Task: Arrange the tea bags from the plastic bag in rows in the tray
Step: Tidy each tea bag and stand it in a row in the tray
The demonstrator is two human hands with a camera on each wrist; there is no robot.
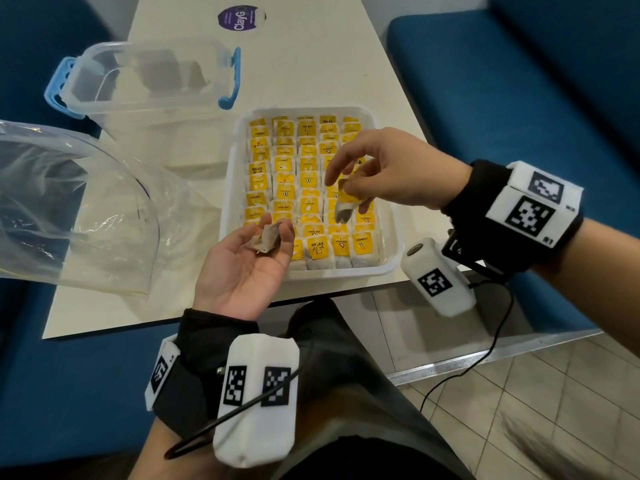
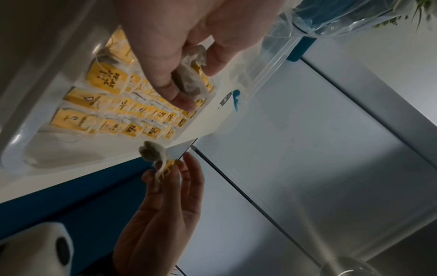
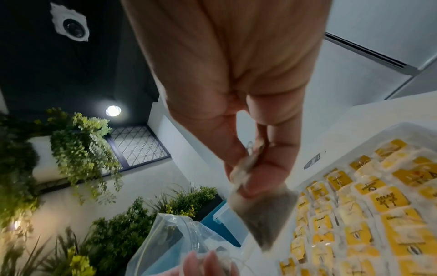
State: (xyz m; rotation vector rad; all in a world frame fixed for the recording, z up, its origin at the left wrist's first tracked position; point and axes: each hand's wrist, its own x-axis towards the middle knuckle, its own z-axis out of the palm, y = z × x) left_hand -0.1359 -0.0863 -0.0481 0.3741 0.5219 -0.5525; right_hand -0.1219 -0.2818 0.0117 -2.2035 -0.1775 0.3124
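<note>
A white tray (image 1: 339, 273) on the table holds several rows of yellow-tagged tea bags (image 1: 308, 181). My right hand (image 1: 346, 188) hovers over the tray's right half and pinches one tea bag (image 1: 346, 206) by its yellow tag, so the pouch hangs down. The right wrist view shows that pouch (image 3: 264, 214) dangling below the fingers. My left hand (image 1: 273, 230) lies palm up at the tray's front left corner, with another tea bag (image 1: 266, 239) pinched between thumb and fingers; this tea bag (image 2: 191, 74) also shows in the left wrist view. The clear plastic bag (image 1: 69, 209) lies crumpled at the left.
A clear box with blue handles (image 1: 149, 84) stands behind the bag, left of the tray. A purple sticker (image 1: 241, 17) sits at the table's far end. The tray is close to the table's front edge (image 1: 207, 317). Blue bench seats (image 1: 502, 98) flank the table.
</note>
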